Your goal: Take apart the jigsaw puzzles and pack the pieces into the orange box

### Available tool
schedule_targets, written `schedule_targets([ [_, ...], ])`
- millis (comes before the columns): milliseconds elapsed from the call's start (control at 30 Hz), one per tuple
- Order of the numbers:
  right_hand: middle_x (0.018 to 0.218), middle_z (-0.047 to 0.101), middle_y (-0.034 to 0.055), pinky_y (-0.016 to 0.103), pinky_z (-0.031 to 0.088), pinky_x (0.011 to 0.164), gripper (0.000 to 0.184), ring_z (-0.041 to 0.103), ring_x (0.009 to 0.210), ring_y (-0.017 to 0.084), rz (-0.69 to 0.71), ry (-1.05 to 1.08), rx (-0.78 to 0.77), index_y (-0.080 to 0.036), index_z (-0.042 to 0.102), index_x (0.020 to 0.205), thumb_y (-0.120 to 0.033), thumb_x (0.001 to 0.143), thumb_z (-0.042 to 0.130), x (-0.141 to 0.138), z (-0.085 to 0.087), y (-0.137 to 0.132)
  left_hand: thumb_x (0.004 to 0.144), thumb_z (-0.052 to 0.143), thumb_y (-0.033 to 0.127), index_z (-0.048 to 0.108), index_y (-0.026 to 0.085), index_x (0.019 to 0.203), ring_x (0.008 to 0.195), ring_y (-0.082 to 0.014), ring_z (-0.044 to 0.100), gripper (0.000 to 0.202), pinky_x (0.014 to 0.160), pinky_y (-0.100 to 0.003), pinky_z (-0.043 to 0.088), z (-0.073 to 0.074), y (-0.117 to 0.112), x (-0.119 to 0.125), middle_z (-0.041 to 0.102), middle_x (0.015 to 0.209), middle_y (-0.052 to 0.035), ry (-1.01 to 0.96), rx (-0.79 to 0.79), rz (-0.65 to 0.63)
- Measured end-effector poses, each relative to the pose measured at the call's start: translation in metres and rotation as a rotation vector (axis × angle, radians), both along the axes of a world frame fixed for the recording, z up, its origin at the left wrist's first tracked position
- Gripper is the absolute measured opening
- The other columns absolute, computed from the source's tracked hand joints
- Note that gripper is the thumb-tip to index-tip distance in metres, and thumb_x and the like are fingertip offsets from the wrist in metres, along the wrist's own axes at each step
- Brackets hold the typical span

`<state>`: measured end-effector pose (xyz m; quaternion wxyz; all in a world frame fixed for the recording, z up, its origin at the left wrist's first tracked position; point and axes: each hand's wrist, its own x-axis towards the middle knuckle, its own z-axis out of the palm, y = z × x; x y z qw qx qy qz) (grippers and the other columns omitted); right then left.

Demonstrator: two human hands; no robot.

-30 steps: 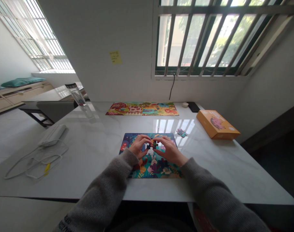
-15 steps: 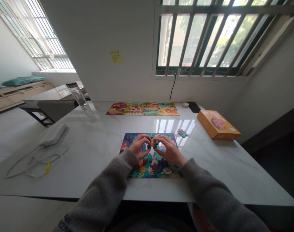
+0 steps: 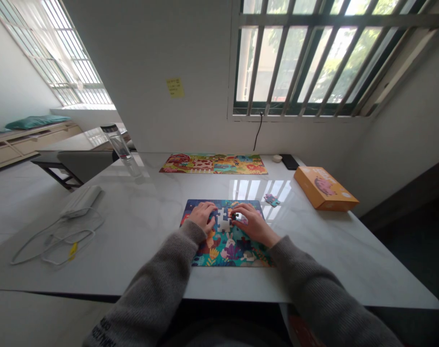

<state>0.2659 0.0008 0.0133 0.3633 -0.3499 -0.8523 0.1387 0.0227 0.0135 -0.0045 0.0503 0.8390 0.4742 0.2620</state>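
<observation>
A colourful jigsaw puzzle [image 3: 230, 260] lies flat before me, with a white gap near its middle. My right hand [image 3: 253, 224] reaches over its right side, thumb and fingertips closed on a small puzzle piece [image 3: 235, 216] at the gap's right edge. The piece is partly covered by the fingers. On the left of the gap, my left hand [image 3: 202, 216] rests on the puzzle with fingers apart and no piece visible in it. Beyond the puzzle's upper right corner lies a small group of puzzle pieces [image 3: 272, 200].
A long farm-animal puzzle [image 3: 214, 164] lies along the wall. An orange box [image 3: 325, 189], a dark phone [image 3: 289, 162] and a small white round object [image 3: 277, 158] are at the right. Leftward are a clear bottle [image 3: 118, 143] and a white device [image 3: 82, 200] with cables.
My left hand has let go of the puzzle piece and moved left onto the puzzle. My right hand alone now holds the piece, slightly farther right, and more of the gap shows.
</observation>
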Motion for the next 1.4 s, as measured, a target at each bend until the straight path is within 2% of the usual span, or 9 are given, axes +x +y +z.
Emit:
schedule_targets([
  [133, 0.109, 0.065, 0.0071, 0.042, 0.049, 0.092, 0.018, 0.058, 0.104, 0.023, 0.014, -0.026, 0.011, -0.023, 0.065, 0.105, -0.022, 0.088, 0.066, 0.002, -0.001, 0.009, 0.079, 0.054, 0.015, 0.066, 0.018, 0.102, 0.101, -0.0280, 0.055, 0.026, 0.090, -0.044, 0.047, -0.002, -0.001, -0.001, 0.065, 0.111, -0.0102, 0.079, -0.037, 0.002],
  [267, 0.107, 0.066, 0.0062, 0.042, 0.047, 0.094, 0.019, 0.057, 0.105, 0.023, -0.017, -0.092, 0.028, -0.024, 0.066, 0.105, -0.022, 0.087, 0.067, -0.004, -0.005, 0.018, 0.075, 0.053, 0.010, 0.066, 0.019, 0.103, 0.104, -0.0275, 0.054, 0.032, 0.092, -0.043, 0.047, -0.002, 0.001, -0.003, 0.065, 0.112, -0.0089, 0.128, -0.041, -0.014],
  [467, 0.112, 0.066, 0.0059, 0.042, 0.046, 0.093, 0.022, 0.053, 0.108, 0.024, -0.068, -0.233, 0.047, -0.026, 0.065, 0.110, -0.024, 0.087, 0.067, -0.018, -0.013, 0.023, 0.073, 0.052, 0.009, 0.066, 0.019, 0.103, 0.102, -0.0284, 0.054, 0.034, 0.088, -0.043, 0.048, -0.001, 0.002, -0.003, 0.065, 0.112, -0.0095, 0.091, -0.052, -0.019],
  [633, 0.113, 0.066, 0.0050, 0.041, 0.044, 0.090, 0.021, 0.053, 0.107, 0.025, -0.096, -0.269, 0.029, -0.027, 0.066, 0.110, -0.026, 0.089, 0.066, -0.021, -0.015, 0.023, 0.077, 0.053, 0.011, 0.066, 0.019, 0.100, 0.103, -0.0287, 0.055, 0.028, 0.092, -0.045, 0.047, 0.001, 0.000, -0.003, 0.066, 0.110, -0.0093, 0.093, -0.047, -0.031],
  [733, 0.112, 0.067, 0.0044, 0.040, 0.044, 0.090, 0.019, 0.054, 0.106, 0.024, -0.101, -0.273, 0.020, -0.027, 0.067, 0.109, -0.027, 0.090, 0.066, -0.022, -0.016, 0.022, 0.078, 0.053, 0.012, 0.066, 0.019, 0.106, 0.105, -0.0292, 0.056, 0.031, 0.093, -0.046, 0.047, 0.002, -0.001, -0.002, 0.066, 0.113, -0.0094, 0.073, -0.058, -0.047],
  [933, 0.111, 0.067, 0.0049, 0.041, 0.043, 0.089, 0.019, 0.055, 0.106, 0.025, -0.115, -0.276, 0.028, -0.027, 0.067, 0.107, -0.028, 0.088, 0.068, -0.022, -0.020, 0.021, 0.081, 0.052, 0.012, 0.064, 0.022, 0.118, 0.115, -0.0270, 0.055, 0.040, 0.102, -0.045, 0.043, -0.002, -0.002, 0.001, 0.064, 0.124, -0.0075, 0.028, -0.042, -0.165],
  [1200, 0.113, 0.067, 0.0055, 0.041, 0.043, 0.089, 0.019, 0.055, 0.107, 0.025, -0.114, -0.290, 0.050, -0.026, 0.065, 0.109, -0.027, 0.090, 0.066, -0.022, -0.016, 0.018, 0.081, 0.056, 0.015, 0.064, 0.024, 0.121, 0.113, -0.0294, 0.054, 0.042, 0.101, -0.048, 0.043, -0.003, -0.004, 0.003, 0.063, 0.127, -0.0070, 0.078, -0.044, -0.141],
  [1400, 0.109, 0.068, 0.0057, 0.040, 0.043, 0.089, 0.019, 0.055, 0.107, 0.025, -0.114, -0.306, 0.042, -0.025, 0.064, 0.109, -0.030, 0.090, 0.065, -0.020, -0.015, 0.020, 0.081, 0.056, 0.017, 0.056, 0.021, 0.131, 0.117, -0.0296, 0.052, 0.050, 0.102, -0.047, 0.041, -0.002, -0.007, 0.005, 0.061, 0.130, -0.0082, 0.110, -0.056, -0.116],
])
